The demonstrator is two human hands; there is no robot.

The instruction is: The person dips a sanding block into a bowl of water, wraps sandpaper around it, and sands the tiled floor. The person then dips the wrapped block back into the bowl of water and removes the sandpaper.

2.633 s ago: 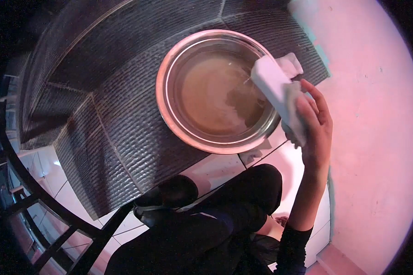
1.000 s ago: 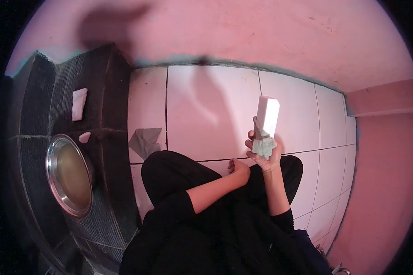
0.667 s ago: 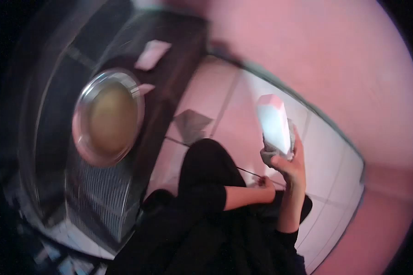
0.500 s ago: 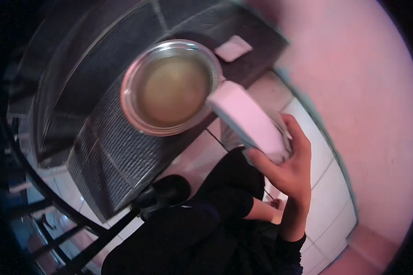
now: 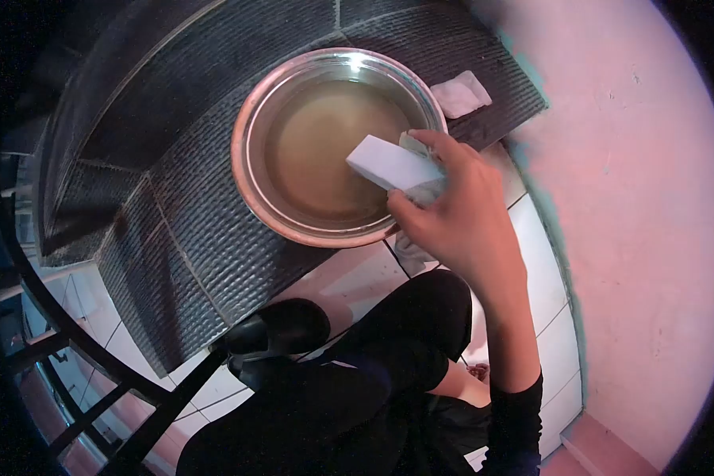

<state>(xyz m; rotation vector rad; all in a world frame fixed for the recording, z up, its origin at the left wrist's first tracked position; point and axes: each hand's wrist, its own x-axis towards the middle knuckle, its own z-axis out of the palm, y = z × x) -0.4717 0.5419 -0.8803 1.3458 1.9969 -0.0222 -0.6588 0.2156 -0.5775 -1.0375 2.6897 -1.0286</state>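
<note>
My right hand (image 5: 460, 210) is closed around a white rectangular block (image 5: 389, 163), thumb on the near side and fingers on the far side. The block's free end points left over the right part of a round metal basin (image 5: 250, 194). Cloudy yellowish-brown water (image 5: 325, 151) fills much of the basin. A greyish cloth (image 5: 411, 254) shows below my hand; I cannot tell whether it hangs from it or lies on the floor. My left hand is out of view.
The basin stands on a dark ribbed stair step (image 5: 206, 214). A folded white cloth (image 5: 462, 95) lies behind it. A pink wall (image 5: 627, 198) rises at the right, a black metal railing (image 5: 111, 369) runs at lower left, and white tiles (image 5: 543, 278) cover the floor.
My right hand has moved up and left with the white block, bringing it from beside the basin to over its right part. The view has shifted slightly.
</note>
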